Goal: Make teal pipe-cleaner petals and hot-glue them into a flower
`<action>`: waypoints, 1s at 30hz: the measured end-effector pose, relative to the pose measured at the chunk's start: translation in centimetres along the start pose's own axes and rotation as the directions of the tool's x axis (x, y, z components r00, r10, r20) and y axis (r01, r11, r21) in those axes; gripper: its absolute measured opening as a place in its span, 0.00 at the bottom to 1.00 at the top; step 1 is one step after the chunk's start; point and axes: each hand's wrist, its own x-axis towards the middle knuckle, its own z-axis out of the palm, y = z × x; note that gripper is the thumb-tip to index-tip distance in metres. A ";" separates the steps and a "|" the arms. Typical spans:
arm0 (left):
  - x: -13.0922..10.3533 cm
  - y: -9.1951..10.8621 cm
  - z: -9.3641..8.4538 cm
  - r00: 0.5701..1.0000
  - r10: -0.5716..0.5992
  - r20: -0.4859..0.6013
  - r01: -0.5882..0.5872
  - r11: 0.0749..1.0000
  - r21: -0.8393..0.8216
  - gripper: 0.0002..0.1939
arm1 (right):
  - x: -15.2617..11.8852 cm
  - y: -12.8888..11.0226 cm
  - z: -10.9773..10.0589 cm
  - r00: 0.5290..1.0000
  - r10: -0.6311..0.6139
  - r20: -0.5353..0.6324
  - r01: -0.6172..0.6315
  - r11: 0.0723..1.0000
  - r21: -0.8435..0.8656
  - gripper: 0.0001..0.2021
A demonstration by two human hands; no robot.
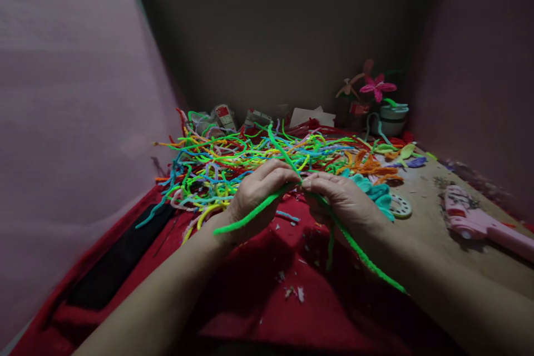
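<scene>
Bright green pipe cleaners (359,248) cross at a point between my fingertips. My left hand (261,189) pinches them from the left, and one fuzzy length lies back over that wrist. From the other side my right hand (340,194) is closed on the same crossing; a long green end runs down along its forearm and a shorter one hangs below the palm. Another green end sticks up and away from me above the fingers. Both sets of fingertips nearly touch. How the strands are joined there is hidden by the fingers.
A tangled heap of coloured pipe cleaners (233,147) spreads behind my hands. Rightward lie orange and teal fuzzy petals (367,167), a pale disc with holes (401,207) and a pink glue gun (471,219). A pot (394,119) stands near a pink flower (378,87). Scraps dot the red cloth (258,295).
</scene>
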 end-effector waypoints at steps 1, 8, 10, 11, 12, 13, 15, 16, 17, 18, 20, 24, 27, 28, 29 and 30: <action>-0.1 -0.1 0.0 1.000 0.016 0.000 -0.016 0.999 0.035 0.07 | 0.0 0.0 -0.1 1.000 0.003 0.000 -0.003 1.000 0.002 0.06; -0.4 0.3 -0.5 0.999 0.048 0.009 -0.049 0.980 0.193 0.11 | 0.1 -0.3 -0.4 0.998 -0.027 0.065 0.029 0.999 -0.037 0.08; -0.5 0.2 -0.7 0.989 0.146 0.034 -0.149 0.969 0.195 0.14 | 0.1 -0.3 -0.4 0.996 -0.005 0.092 0.007 1.000 -0.021 0.07; -0.6 0.2 -0.9 0.979 0.197 0.056 -0.204 0.960 0.192 0.15 | 0.1 -0.4 -0.4 0.995 0.007 0.099 -0.006 1.000 -0.017 0.06; -0.6 0.1 -1.0 0.969 0.235 0.078 -0.246 0.951 0.189 0.15 | 0.1 -0.4 -0.4 0.995 0.014 0.100 -0.012 1.000 -0.019 0.06; -0.6 0.1 -1.1 0.962 0.256 0.094 -0.270 0.944 0.191 0.15 | 0.1 -0.4 -0.3 0.995 0.016 0.099 -0.013 1.000 -0.027 0.06; -0.5 0.1 -1.3 0.960 0.252 0.124 -0.274 0.937 0.217 0.13 | -0.1 -0.5 -0.2 0.996 0.008 0.084 -0.002 0.997 -0.075 0.06; -0.4 0.2 -1.4 0.961 0.239 0.140 -0.267 0.934 0.238 0.12 | -0.2 -0.5 -0.1 0.997 -0.005 0.075 0.013 0.994 -0.110 0.06; -0.3 0.4 -1.4 0.963 0.223 0.154 -0.257 0.929 0.265 0.10 | -0.3 -0.6 0.0 0.997 -0.025 0.068 0.035 0.988 -0.151 0.07; -0.2 0.6 -1.5 0.965 0.204 0.165 -0.246 0.923 0.295 0.09 | -0.4 -0.6 0.0 0.996 -0.057 0.065 0.069 0.978 -0.198 0.07; 0.0 1.3 -1.6 0.971 0.145 0.188 -0.202 0.920 0.337 0.07 | -0.7 -0.7 0.2 0.984 -0.160 0.071 0.175 0.928 -0.328 0.08; 0.5 2.8 -2.2 0.949 -0.192 0.252 0.135 0.965 0.227 0.08 | -1.5 -0.4 0.4 0.858 -0.473 0.200 0.473 0.574 -0.669 0.08; 0.9 3.4 -2.8 0.758 -0.518 0.397 0.595 0.798 -0.095 0.07 | -2.2 0.1 0.5 0.640 -0.641 0.425 0.624 0.110 -0.773 0.08; 1.1 3.4 -3.0 0.667 -0.577 0.472 0.722 0.658 -0.215 0.06 | -2.4 0.3 0.5 0.570 -0.656 0.495 0.639 -0.026 -0.769 0.09; 1.3 3.4 -3.2 0.589 -0.597 0.545 0.804 0.501 -0.321 0.05 | -2.6 0.4 0.5 0.518 -0.655 0.550 0.641 -0.129 -0.757 0.09; 1.4 3.3 -3.3 0.534 -0.593 0.603 0.845 0.351 -0.404 0.05 | -2.8 0.5 0.6 0.490 -0.645 0.586 0.637 -0.194 -0.746 0.09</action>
